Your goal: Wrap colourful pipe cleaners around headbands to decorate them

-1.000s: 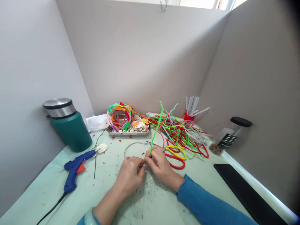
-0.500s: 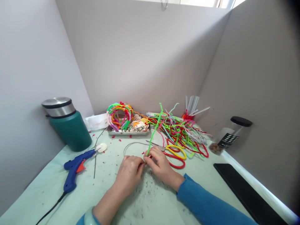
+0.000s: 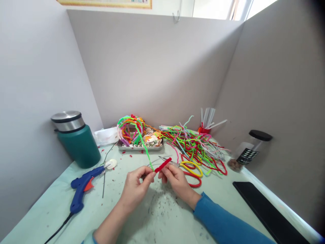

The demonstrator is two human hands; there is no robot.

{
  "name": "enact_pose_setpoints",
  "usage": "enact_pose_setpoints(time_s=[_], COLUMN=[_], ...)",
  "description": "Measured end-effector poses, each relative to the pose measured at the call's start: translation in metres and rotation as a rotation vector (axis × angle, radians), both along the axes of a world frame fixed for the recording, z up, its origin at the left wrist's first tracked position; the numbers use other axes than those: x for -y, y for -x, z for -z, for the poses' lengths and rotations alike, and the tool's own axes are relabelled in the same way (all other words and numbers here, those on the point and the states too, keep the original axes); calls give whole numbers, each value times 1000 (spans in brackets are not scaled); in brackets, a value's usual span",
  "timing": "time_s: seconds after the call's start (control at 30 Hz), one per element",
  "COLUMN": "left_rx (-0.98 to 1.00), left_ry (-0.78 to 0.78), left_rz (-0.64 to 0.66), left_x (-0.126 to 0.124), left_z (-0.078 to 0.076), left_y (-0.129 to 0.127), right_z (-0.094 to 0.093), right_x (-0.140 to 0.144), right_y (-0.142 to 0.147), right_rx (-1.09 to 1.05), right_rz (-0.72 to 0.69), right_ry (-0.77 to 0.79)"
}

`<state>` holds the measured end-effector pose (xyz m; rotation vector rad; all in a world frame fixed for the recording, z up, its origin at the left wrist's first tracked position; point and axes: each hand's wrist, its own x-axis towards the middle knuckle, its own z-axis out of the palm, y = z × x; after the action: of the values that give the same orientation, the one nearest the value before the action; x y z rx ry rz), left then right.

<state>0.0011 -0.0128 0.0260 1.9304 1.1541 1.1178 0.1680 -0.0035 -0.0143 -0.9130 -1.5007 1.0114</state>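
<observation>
My left hand (image 3: 138, 183) pinches the pipe cleaner between thumb and fingers where its green length meets the red. The thin green pipe cleaner (image 3: 144, 144) rises from these fingertips toward the back left and bends at its top. From the same pinch a thicker, wound-looking red pipe cleaner (image 3: 162, 165) points up to the right. My right hand (image 3: 176, 178) is closed beside the red part, thumb and fingers against it; its exact grip is partly hidden. Scissors (image 3: 191, 169) with red and yellow handles lie just beyond my right hand.
A metal tray (image 3: 141, 148) holds pipe-cleaner rings and shells. Loose pipe cleaners (image 3: 193, 142) heap beside it. A blue glue gun (image 3: 81, 189) and green bottle (image 3: 78, 145) stand left. Right are a black-lidded jar (image 3: 247, 152), a black strip (image 3: 264, 210) and a red cup (image 3: 203, 130) of white sticks.
The green length has swung from leaning right to leaning left. The red part now shows between my hands, which have drawn slightly apart. The camera view has tilted up a little.
</observation>
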Motion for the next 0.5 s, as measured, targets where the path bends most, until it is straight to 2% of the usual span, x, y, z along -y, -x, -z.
enact_pose_setpoints(time_s=[0.17,0.37,0.5], left_rx=[-59,-76,-105], left_ry=[54,94,97], left_rz=[125,234,283], left_x=[2,5,7], left_z=[6,10,9], left_y=[-4,-7,-8], right_z=[2,5,4], right_x=[-5,-10,-12], right_y=[0,-6,-11], right_rx=[-335,-539,-642], right_rz=[-186,-492,-577], right_ry=[300,456,495])
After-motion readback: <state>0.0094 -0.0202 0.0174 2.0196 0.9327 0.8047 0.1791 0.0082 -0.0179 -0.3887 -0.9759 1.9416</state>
